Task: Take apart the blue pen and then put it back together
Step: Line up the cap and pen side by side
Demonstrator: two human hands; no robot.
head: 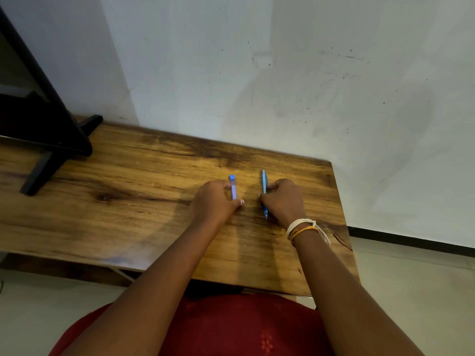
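Observation:
Two blue pen pieces lie on the wooden table [144, 201], both pointing away from me. My left hand [214, 201] pinches the shorter, lighter blue piece [233, 188], whose far end sticks out past my fingers. My right hand [284, 201] closes around the longer blue pen body [264, 182]; its tip shows below my fist near the wrist. The middle of each piece is hidden by my fingers. The hands rest on the table a short gap apart.
A black stand [51, 140] with splayed feet sits on the table's far left. A white wall [282, 73] rises right behind the table. The table's right edge [341, 214] is close to my right hand. Thread bracelets [303, 228] circle my right wrist.

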